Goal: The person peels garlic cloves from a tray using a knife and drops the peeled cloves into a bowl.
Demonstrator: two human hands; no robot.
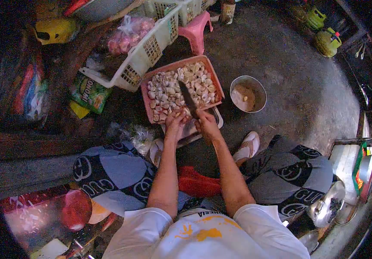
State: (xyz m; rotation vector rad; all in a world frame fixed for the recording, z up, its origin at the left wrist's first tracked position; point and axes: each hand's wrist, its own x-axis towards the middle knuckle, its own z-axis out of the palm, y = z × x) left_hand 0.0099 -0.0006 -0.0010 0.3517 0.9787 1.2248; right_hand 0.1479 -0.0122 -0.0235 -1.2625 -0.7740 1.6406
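Gripping a knife (187, 97), right hand (205, 123) has its fingers closed round the handle, just above center frame; dark blade points up and slightly left over the garlic. Left hand (175, 124) is just beside it, fingers pinched on a small pale piece (178, 114), probably a garlic clove, too small to be sure.

Garlic cloves (162, 88), mostly unpeeled, are spread across a pink rectangular basket (144, 98), upper center. Metal tray (218, 117) shows below the basket's near edge, partly under the hands. Round metal bowl (262, 105) right of the basket, apart from it, pale contents, one yellowish piece on top.

Upper left of center: white plastic crate (162, 31), tilted in view, with a clear bag of pinkish bulbs (130, 36) in it. Pink stool (200, 26) right beside the crate. Green packet (91, 92) left of the basket, below the crate's corner. Two green gas cylinders (327, 44) upper right. Sandaled feet (250, 146) either side of the forearms. Red object (199, 183) between the forearms, type unclear. Metal lid (327, 208) lower right.
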